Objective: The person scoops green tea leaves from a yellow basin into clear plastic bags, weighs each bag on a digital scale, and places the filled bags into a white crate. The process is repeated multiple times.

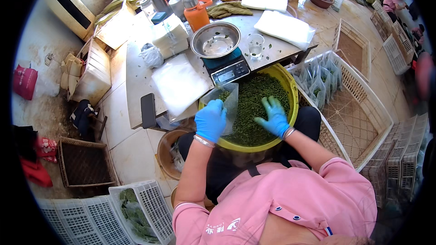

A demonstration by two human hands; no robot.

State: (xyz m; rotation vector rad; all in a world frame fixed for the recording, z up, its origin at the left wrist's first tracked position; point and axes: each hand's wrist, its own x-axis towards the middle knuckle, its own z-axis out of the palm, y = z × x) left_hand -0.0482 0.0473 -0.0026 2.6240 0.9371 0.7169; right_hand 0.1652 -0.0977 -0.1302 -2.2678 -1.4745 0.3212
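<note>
Between my knees stands a yellow plastic basin (295, 92) full of small green buds or berries (255, 109). My left hand (210, 119), in a blue glove, grips a clear plastic bag (232, 103) over the basin's left side; some green pieces show inside it. My right hand (273, 116), also gloved, rests on the green pieces with its fingers spread. Beyond the basin, a steel bowl (215, 39) holding a few green bits sits on a digital scale (230, 71). A stack of clear plastic bags (180, 85) lies on the table left of the scale.
The table (139, 75) carries a phone (148, 110), an orange bottle (196, 13), a glass (255, 45) and white packs (284, 29). At right, a crate (354, 115) holds filled bags (318, 81). A brown basin (167, 153) stands by my left leg. People sit far off at right.
</note>
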